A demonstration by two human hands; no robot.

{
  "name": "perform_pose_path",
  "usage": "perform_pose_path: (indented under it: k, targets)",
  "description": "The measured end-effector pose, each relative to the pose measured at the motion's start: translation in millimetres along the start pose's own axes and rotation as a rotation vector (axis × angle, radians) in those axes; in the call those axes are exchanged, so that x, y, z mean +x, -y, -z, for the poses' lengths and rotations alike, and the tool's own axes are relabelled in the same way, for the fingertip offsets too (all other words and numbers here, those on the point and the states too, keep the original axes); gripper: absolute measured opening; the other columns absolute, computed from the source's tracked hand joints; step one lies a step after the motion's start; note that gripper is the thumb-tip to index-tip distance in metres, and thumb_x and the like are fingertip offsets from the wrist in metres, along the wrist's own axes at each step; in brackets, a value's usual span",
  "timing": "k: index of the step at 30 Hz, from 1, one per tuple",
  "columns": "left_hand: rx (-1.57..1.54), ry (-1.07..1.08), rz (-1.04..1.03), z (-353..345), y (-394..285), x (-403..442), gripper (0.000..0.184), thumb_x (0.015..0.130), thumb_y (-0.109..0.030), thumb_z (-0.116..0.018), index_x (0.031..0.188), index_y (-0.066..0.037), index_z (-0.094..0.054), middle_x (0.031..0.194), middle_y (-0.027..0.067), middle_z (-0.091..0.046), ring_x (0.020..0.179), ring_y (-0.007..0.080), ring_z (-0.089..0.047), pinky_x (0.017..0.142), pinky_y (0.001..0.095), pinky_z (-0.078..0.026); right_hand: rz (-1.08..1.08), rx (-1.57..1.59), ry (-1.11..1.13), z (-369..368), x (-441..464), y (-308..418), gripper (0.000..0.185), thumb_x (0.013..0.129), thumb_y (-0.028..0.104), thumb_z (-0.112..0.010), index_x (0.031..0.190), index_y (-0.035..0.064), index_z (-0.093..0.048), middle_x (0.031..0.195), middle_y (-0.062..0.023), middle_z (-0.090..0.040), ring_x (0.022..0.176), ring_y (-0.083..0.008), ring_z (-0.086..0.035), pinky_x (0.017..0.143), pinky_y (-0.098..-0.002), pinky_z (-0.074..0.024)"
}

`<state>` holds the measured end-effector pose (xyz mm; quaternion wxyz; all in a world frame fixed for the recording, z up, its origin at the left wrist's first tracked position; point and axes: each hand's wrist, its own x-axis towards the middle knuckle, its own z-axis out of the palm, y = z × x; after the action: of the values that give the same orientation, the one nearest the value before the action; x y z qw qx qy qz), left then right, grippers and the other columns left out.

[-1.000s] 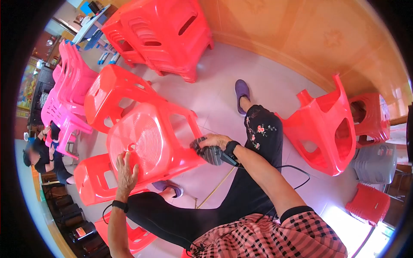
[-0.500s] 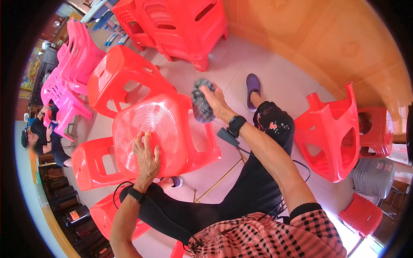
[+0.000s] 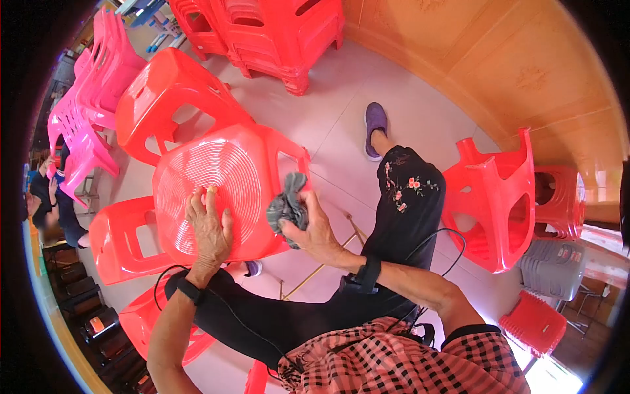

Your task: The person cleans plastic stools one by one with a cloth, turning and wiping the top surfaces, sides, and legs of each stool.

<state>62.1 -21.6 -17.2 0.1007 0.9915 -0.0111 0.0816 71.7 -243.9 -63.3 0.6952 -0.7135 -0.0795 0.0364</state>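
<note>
Clock dirs taken from centre of the stool's seat, 12 = top of view. Red stool (image 3: 226, 157) sits betw. the person's knees & the other stools, round ridged seat facing the cam. L hand (image 3: 213, 240) is on the seat at 6, fingers slightly bent & a bit spread, fingertips resting nr the middle; nothing grasped. R hand (image 3: 318, 230) at approx. 4, fingers closed round a crumpled dk grey cloth (image 3: 287, 210), one end poking up twd 12. Cloth overlaps the seat's edge in view; can't tell if it's touching.

Around: 2nd red stool (image 3: 167, 82) at 11, a 3rd (image 3: 118, 226) at 8, partly hidden one (image 3: 144, 322) at 7. Tall red stack (image 3: 289, 46) at approx. 12-1. Pink chairs (image 3: 98, 85) at 10; beyond, at 9, another person (image 3: 51, 203), blurred, hands nr a pink chair. At 3, well apart, a red stool (image 3: 495, 203) w/ legs twd 12, plus grey stack (image 3: 551, 266) a bit lower. Person's purple shoe (image 3: 375, 125) on the pale floor (image 3: 328, 98) at 2.
</note>
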Motion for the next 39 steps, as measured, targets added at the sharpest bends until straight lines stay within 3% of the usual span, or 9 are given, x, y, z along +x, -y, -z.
perform_pose_path:
  k: [4, 6, 12, 14, 20, 22, 28, 34, 39]
  targets:
    - [0.013, 0.002, 0.007, 1, -1, 0, 0.05, 0.085, -0.017, -0.049, 0.132, -0.005, -0.037, 0.134, 0.0239, -0.031, 0.125, 0.0413, -0.029, 0.105, 0.0515, -0.022, -0.319, 0.176, 0.079, 7, -2, -13, 0.053, 0.08, 0.033, -0.064, 0.115, 0.002, -0.04, 0.104, -0.0159, -0.054, 0.098, -0.0242, -0.055, 0.086, -0.0372, -0.0437]
    - [0.007, 0.005, 0.011, 1, -1, 0, 0.05, 0.085, -0.017, -0.049, 0.132, -0.005, -0.037, 0.134, 0.0239, -0.031, 0.125, 0.0411, -0.029, 0.105, 0.0515, -0.022, -0.258, 0.079, 0.073, 11, 6, -17, 0.052, 0.081, 0.035, -0.062, 0.116, 0.0023, -0.041, 0.102, -0.0167, -0.056, 0.095, -0.023, -0.057, 0.084, -0.0371, -0.0451]
    - [-0.02, 0.019, 0.031, 4, -3, 1, 0.053, 0.082, -0.016, -0.052, 0.132, -0.005, -0.038, 0.135, 0.0238, -0.03, 0.126, 0.042, -0.028, 0.105, 0.0524, -0.021, -0.793, 0.264, 0.077, 32, 87, -55, 0.042, 0.082, 0.032, -0.058, 0.103, -0.004, -0.056, 0.086, -0.0127, -0.064, 0.074, -0.0254, -0.062, 0.066, -0.0357, -0.0506]
    - [-0.044, 0.027, 0.047, 3, -5, -1, 0.055, 0.081, -0.015, -0.054, 0.132, -0.004, -0.039, 0.136, 0.0242, -0.029, 0.126, 0.0433, -0.027, 0.105, 0.0535, -0.021, -0.701, -0.067, 0.04, 36, 137, -121, 0.046, 0.08, 0.032, -0.059, 0.107, -0.0059, -0.054, 0.095, -0.0169, -0.063, 0.082, -0.0268, -0.062, 0.069, -0.036, -0.0511]
    - [-0.042, 0.075, 0.064, 8, -8, 6, 0.055, 0.08, -0.014, -0.055, 0.132, -0.005, -0.038, 0.137, 0.0234, -0.028, 0.128, 0.043, -0.025, 0.105, 0.0529, -0.021, -0.621, 0.034, -0.098, 27, 213, -177, 0.058, 0.076, 0.037, -0.059, 0.113, -0.0051, -0.049, 0.109, -0.0241, -0.059, 0.1, -0.0319, -0.059, 0.087, -0.038, -0.0452]
    - [-0.032, 0.064, 0.06, 7, -7, 9, 0.056, 0.08, -0.014, -0.055, 0.132, -0.005, -0.038, 0.137, 0.0229, -0.029, 0.128, 0.0426, -0.025, 0.105, 0.0529, -0.021, -0.59, -0.268, -0.008, 17, 204, -192, 0.057, 0.077, 0.038, -0.057, 0.115, -0.0036, -0.048, 0.105, -0.0264, -0.059, 0.101, -0.0362, -0.058, 0.087, -0.0383, -0.0453]
    - [-0.004, 0.049, 0.049, 6, -6, 10, 0.055, 0.08, -0.013, -0.054, 0.132, -0.005, -0.039, 0.137, 0.0229, -0.029, 0.128, 0.0416, -0.025, 0.105, 0.053, -0.021, -0.566, -0.136, -0.266, 2, 139, -196, 0.045, 0.081, 0.037, -0.056, 0.103, -0.0015, -0.048, 0.096, -0.0257, -0.061, 0.093, -0.0403, -0.059, 0.085, -0.0444, -0.0441]
    - [-0.022, 0.028, 0.046, 5, -5, 13, 0.054, 0.081, -0.014, -0.054, 0.132, -0.004, -0.039, 0.136, 0.023, -0.03, 0.128, 0.0411, -0.026, 0.106, 0.0517, -0.02, -0.602, -0.267, -0.188, -1, 60, -199, 0.048, 0.079, 0.038, -0.058, 0.103, -0.0015, -0.045, 0.097, -0.0265, -0.061, 0.094, -0.042, -0.059, 0.086, -0.0464, -0.0435]
    - [-0.019, -0.01, 0.012, 2, 0, 14, 0.054, 0.081, -0.014, -0.053, 0.132, -0.004, -0.039, 0.135, 0.023, -0.032, 0.126, 0.0409, -0.028, 0.105, 0.0509, -0.021, -0.705, -0.678, 0.094, 27, -18, -228, 0.05, 0.081, 0.042, -0.055, 0.108, -0.0005, -0.051, 0.094, -0.0247, -0.063, 0.084, -0.0355, -0.064, 0.072, -0.0426, -0.0506]
